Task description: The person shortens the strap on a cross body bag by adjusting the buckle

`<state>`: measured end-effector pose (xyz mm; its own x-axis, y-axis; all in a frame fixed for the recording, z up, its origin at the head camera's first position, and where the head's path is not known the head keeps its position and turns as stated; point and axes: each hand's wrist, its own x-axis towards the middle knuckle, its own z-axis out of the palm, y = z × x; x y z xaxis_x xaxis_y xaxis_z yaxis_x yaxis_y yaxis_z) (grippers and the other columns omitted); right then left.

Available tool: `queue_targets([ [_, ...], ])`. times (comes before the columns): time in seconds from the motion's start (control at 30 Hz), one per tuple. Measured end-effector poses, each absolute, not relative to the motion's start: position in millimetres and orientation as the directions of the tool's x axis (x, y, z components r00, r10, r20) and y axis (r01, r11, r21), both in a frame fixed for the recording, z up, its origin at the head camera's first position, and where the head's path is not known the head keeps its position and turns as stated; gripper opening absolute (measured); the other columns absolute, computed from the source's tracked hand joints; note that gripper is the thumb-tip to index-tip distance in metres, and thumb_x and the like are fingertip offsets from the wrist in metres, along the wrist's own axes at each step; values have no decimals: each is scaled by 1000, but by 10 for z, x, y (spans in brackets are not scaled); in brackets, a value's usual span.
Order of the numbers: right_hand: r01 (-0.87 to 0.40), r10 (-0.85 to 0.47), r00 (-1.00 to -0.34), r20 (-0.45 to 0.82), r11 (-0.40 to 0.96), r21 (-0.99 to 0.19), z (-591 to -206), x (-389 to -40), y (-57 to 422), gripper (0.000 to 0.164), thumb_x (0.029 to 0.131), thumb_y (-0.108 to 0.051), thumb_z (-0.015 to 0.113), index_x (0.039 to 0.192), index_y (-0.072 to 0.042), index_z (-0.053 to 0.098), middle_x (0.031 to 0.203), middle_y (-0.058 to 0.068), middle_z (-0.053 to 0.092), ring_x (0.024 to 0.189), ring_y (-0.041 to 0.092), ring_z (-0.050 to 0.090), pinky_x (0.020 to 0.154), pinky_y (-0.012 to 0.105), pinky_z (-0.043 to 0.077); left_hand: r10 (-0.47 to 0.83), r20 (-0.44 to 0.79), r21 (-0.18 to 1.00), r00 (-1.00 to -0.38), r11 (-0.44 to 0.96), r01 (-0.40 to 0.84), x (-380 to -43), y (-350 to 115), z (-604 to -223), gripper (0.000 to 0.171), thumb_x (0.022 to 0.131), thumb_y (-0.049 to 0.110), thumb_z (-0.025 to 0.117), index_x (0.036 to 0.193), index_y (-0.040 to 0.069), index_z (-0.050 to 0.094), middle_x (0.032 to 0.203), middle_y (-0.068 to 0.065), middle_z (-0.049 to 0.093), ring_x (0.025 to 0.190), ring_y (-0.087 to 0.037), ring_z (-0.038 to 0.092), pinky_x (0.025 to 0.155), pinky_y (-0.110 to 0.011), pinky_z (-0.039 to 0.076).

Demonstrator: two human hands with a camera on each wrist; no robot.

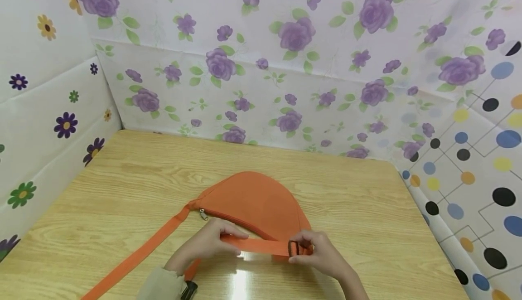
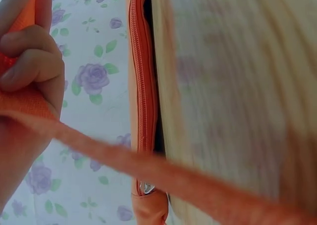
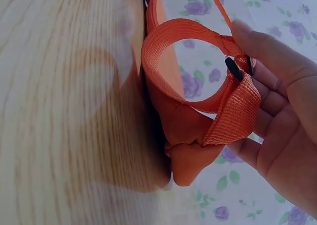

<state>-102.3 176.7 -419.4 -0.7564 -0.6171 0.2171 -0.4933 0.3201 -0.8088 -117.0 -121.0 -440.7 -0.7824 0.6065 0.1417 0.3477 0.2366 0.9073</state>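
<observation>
An orange waist bag lies on the wooden table, its rounded side away from me and its zipper along the near side. My left hand grips a flat stretch of its orange strap, the fingers curled round the webbing in the left wrist view. At the bag's right end, my right hand pinches the strap beside a dark slider buckle. The strap forms a loop there in the right wrist view. Between the hands the strap runs straight, in front of the bag.
From the bag's left end another strap length runs toward the near left edge. A black clip buckle shows by my left sleeve. Flower-printed sheets stand behind the table, with a dotted sheet on the right.
</observation>
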Motion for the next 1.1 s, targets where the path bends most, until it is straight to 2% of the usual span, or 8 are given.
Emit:
queue_targets([
  [0.17, -499, -622, -755, 207, 342, -796, -4381, -1081, 1843, 28, 70, -6, 73, 96, -6, 62, 79, 3, 60, 63, 17, 45, 55, 23, 42, 597, 131, 919, -791, 226, 324, -1169, -1262, -4430, 32, 73, 13, 73, 101, -1, 67, 98, -7, 66, 93, -11, 58, 78, -24, 46],
  [0.23, -506, -631, -747, 210, 335, -794, -4414, -1093, 1870, 27, 71, -8, 72, 96, -6, 63, 81, 3, 60, 64, 12, 45, 56, 22, 43, 592, 115, 921, -798, 238, 309, -1164, -1303, -4439, 30, 73, 14, 73, 99, -1, 68, 95, -6, 66, 84, -9, 58, 71, -22, 46],
  [0.4, -487, -647, -740, 181, 330, -809, -4303, -1056, 1867, 21, 73, -6, 69, 93, -3, 63, 83, 8, 62, 67, 5, 46, 57, 23, 45, 588, 71, 910, -806, 292, 293, -1161, -1431, -4445, 24, 74, 17, 72, 93, 4, 71, 89, 0, 67, 76, -7, 57, 65, -22, 45],
  [0.5, -448, -665, -735, 135, 325, -833, -4229, -1037, 1853, 15, 76, -2, 67, 90, 0, 64, 80, 11, 63, 64, 5, 49, 54, 24, 47, 600, 68, 901, -797, 307, 308, -1160, -1500, -4443, 21, 74, 16, 72, 91, 4, 71, 88, -1, 67, 82, -11, 60, 69, -24, 47],
  [0.6, -408, -682, -725, 94, 315, -857, -4321, -1078, 1889, 12, 78, -1, 64, 90, 1, 65, 78, 11, 64, 61, 6, 53, 51, 25, 48, 613, 54, 898, -788, 315, 308, -1158, -1553, -4443, 19, 73, 15, 72, 89, 4, 71, 86, -2, 67, 80, -10, 60, 67, -24, 47],
  [0.87, -386, -704, -710, 24, 361, -849, -4437, -1148, 1939, 13, 79, -7, 65, 92, -4, 66, 80, 2, 65, 63, 6, 56, 52, 25, 48, 636, 49, 903, -770, 300, 306, -1173, -1696, -4470, 15, 75, 12, 70, 87, 2, 71, 84, -3, 67, 73, -8, 58, 61, -23, 47],
  [1.1, -405, -720, -694, -14, 406, -819, -4409, -1151, 1940, 11, 76, -3, 67, 86, -7, 68, 81, -4, 64, 68, 5, 58, 57, 23, 49, 667, 20, 898, -744, 316, 307, -1189, -1768, -4467, 11, 73, 8, 72, 82, 2, 71, 76, -2, 67, 62, -3, 54, 54, -22, 45],
])
